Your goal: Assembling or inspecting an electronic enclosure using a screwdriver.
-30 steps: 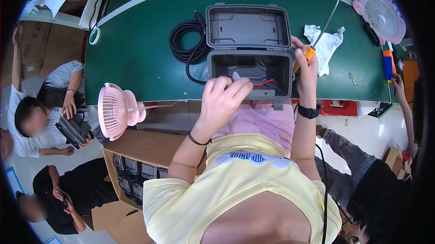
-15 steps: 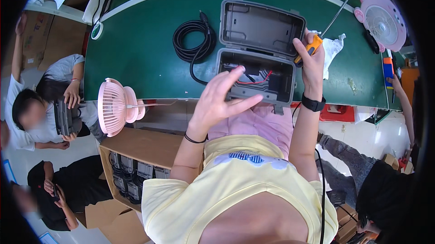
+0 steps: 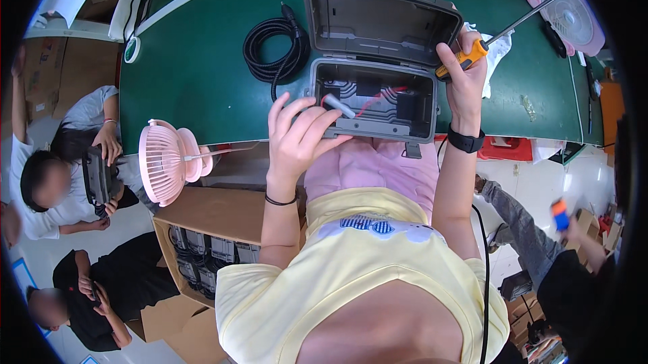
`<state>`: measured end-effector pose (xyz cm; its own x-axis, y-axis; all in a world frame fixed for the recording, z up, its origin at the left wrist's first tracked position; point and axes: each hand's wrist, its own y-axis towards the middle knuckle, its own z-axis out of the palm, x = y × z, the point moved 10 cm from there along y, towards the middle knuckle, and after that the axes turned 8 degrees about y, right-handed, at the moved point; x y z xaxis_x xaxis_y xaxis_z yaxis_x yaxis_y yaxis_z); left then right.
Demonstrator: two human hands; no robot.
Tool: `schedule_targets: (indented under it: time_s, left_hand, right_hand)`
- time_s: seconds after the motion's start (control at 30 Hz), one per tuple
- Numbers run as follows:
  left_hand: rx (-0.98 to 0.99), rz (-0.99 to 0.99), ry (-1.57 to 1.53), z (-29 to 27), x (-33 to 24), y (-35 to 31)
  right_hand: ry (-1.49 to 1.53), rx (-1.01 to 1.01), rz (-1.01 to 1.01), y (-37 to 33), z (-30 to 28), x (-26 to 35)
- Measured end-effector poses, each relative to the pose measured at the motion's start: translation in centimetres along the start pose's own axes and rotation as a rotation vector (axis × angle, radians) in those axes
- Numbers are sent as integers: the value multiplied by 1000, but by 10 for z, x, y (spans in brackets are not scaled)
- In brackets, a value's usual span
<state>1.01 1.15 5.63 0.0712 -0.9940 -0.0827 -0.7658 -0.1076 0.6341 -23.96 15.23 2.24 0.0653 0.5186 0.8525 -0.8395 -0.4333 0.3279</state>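
A grey plastic box (image 3: 374, 129) is tilted toward me at the table's front edge, its hinged lid (image 3: 385, 26) swung up. Inside lie red wires (image 3: 370, 104), dark blocks and a small grey cylinder (image 3: 339, 106) at the left. My left hand (image 3: 300, 127) grips the front left corner, thumb along the front wall, with fingertips close to the cylinder. My right hand (image 3: 467, 73) is closed around a screwdriver (image 3: 466, 60) with an orange and black handle, its shaft pointing up to the right. That hand also touches the box's right side near the hinge.
A coiled black cable (image 3: 275, 53) lies left of the box on the green table (image 3: 196, 87). A pink fan (image 3: 162, 161) stands at the front left, another (image 3: 570, 13) at the far right. White tissue (image 3: 498, 60) lies behind my right hand. An open carton (image 3: 216, 209) is below left; people work nearby.
My left hand has come down from above the box onto its front left corner. The grey cylinder now shows inside. Box and screwdriver have shifted slightly, and a person at right has moved away from the table.
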Motion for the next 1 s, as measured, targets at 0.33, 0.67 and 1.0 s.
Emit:
schedule_targets:
  time_s: [0.33, 0.67, 1.0]
  left_hand:
    - [-21, -140, -20, 5, 16, 5]
    - [-58, -321, -313, 13, 27, 7]
    - [-220, -697, -1046, 51, 37, -33]
  right_hand:
    - [-87, 25, -40, 2, 6, 5]
    - [-107, -105, 193, 13, -10, -35]
    - [-188, -49, 88, 13, 3, -1]
